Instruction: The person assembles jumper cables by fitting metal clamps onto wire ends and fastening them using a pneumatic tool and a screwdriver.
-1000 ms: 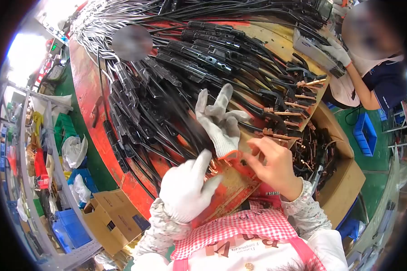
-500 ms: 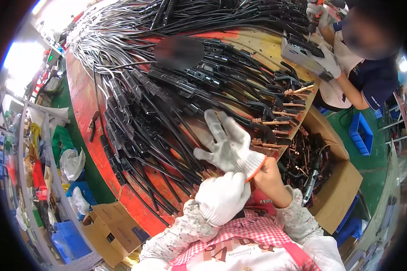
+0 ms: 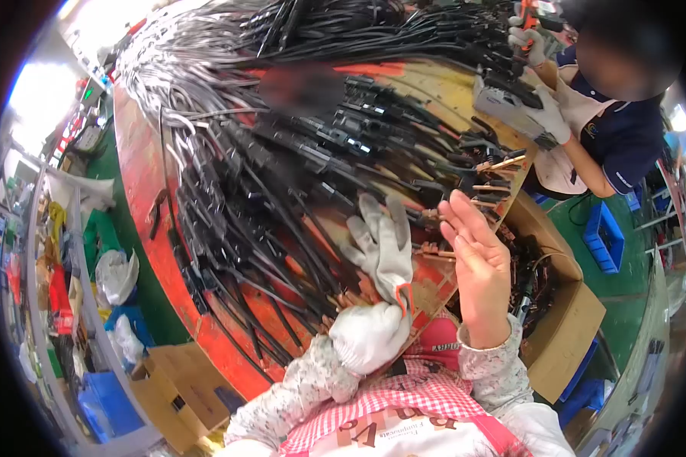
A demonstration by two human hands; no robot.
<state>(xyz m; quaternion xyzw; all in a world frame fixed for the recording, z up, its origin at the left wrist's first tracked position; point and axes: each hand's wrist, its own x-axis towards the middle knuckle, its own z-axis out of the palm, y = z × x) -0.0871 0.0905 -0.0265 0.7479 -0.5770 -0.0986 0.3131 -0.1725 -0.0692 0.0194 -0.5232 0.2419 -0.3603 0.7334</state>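
My left hand, in a white knit glove, is closed on the orange-edged cuff of a loose grey-white work glove. That loose glove sticks up from my fist with its fingers spread, over the near side of the cables. My right hand is bare and raised to the right of it. Its fingers are stretched out, and it touches nothing. Behind both hands lie many black cables with black plastic housings. Copper-coloured prongs show at their right ends.
An open cardboard box with dark copper-tipped parts stands to my right. At the upper right a co-worker's gloved hands hold a tool and a black part by a grey box. Another cardboard box sits at lower left.
My right hand has come away from the loose glove's cuff, moved right and opened. The loose glove now stands more upright in my left hand. The co-worker's orange-handled tool has come up.
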